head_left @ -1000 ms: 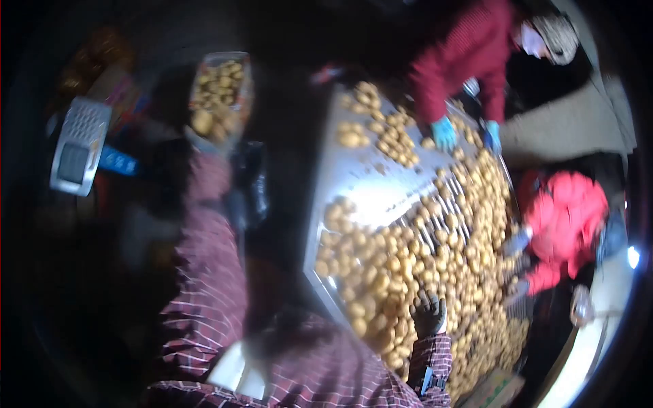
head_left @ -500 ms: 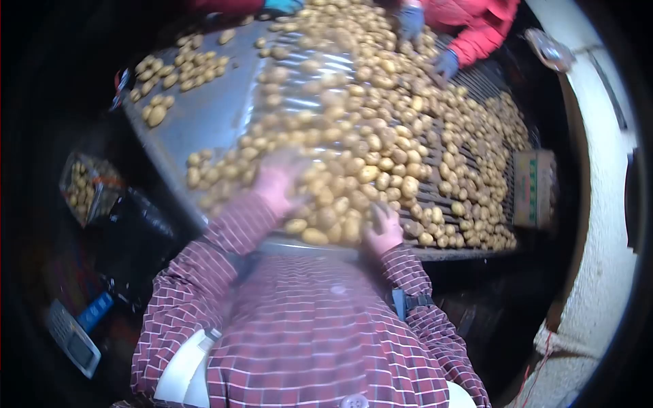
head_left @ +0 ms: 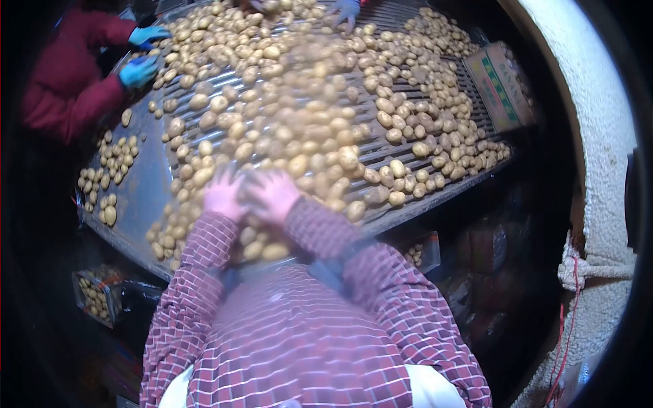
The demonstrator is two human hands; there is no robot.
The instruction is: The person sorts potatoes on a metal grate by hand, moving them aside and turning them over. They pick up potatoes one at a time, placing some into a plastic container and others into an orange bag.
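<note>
The left hand (head_left: 223,195) and right hand (head_left: 275,196), blurred, lie side by side with fingers spread and released on the potatoes (head_left: 320,122) heaped along the bench (head_left: 139,194), apparently mid-sorting; picking one out calls for closing round it.

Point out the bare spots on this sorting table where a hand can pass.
Bare sheet metal runs between the small potato cluster at the left edge and the main heap. A narrow gap of bare rollers opens right of centre. Crowded everywhere else, thickest before the left hand and right hand.
</note>
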